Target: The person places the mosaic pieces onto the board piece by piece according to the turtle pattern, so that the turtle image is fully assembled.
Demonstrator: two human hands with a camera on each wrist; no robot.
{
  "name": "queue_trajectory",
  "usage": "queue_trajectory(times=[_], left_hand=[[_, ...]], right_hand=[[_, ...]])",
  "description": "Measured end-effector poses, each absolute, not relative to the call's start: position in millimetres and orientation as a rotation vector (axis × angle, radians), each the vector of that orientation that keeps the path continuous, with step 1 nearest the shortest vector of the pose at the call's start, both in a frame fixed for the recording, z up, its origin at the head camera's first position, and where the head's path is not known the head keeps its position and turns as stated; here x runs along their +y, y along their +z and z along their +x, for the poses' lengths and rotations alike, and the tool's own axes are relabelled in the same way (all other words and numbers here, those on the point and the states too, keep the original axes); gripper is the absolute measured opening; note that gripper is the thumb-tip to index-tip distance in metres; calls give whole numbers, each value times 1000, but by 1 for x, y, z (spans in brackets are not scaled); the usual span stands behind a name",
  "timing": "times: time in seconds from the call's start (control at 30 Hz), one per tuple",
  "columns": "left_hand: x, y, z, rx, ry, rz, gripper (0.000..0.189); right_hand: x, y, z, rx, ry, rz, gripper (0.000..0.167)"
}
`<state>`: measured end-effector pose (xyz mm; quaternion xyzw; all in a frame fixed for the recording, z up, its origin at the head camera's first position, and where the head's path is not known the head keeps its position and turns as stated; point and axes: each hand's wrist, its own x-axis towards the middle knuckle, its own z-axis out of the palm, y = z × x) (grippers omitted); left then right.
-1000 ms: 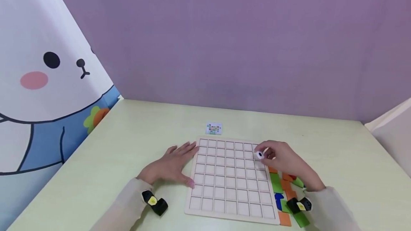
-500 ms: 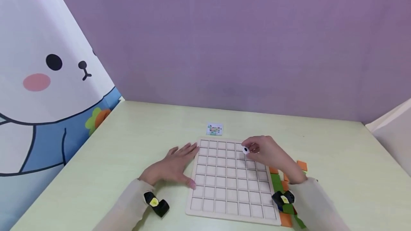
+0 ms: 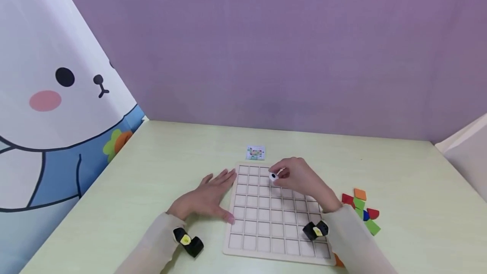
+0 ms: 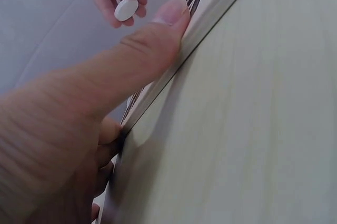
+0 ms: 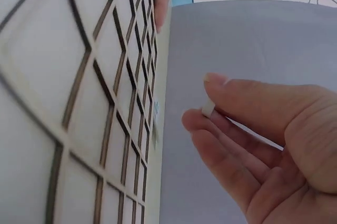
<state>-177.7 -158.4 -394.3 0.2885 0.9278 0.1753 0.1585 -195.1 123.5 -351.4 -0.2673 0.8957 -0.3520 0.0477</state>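
Note:
A pale wooden board (image 3: 264, 226) with a grid of square cells lies on the table. My left hand (image 3: 206, 198) rests at its left edge, fingers spread and straight, and in the left wrist view the thumb (image 4: 171, 16) lies against the rim. Above the far part of the grid, my right hand (image 3: 298, 177) pinches a small round white disc (image 3: 273, 176) with a black dot on its face. From the right wrist the disc (image 5: 208, 109) appears edge-on between thumb and fingertips, held up off the board. The left wrist view shows its plain white side.
A small printed card (image 3: 255, 152) lies just beyond the board. Red, green, blue and orange pieces (image 3: 359, 203) are scattered to the right, partly behind the right sleeve (image 3: 354, 236). A purple wall (image 3: 289, 54) stands behind the table, with a cartoon panel (image 3: 34, 130) at left.
My right hand has carried the white disc leftward over the grid, from the board's right side towards its middle. Coloured pieces at right have come into view. The left hand stays at the edge.

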Motion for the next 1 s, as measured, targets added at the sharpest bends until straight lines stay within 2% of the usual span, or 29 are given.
queue_trajectory(times=[0.63, 1.0], left_hand=[[-155, -394, -180, 2657, 479, 782, 121], [-151, -393, -180, 2646, 502, 765, 118]], right_hand=[[80, -358, -214, 2706, -1119, -906, 28], [58, -367, -223, 2693, -1132, -731, 24]])
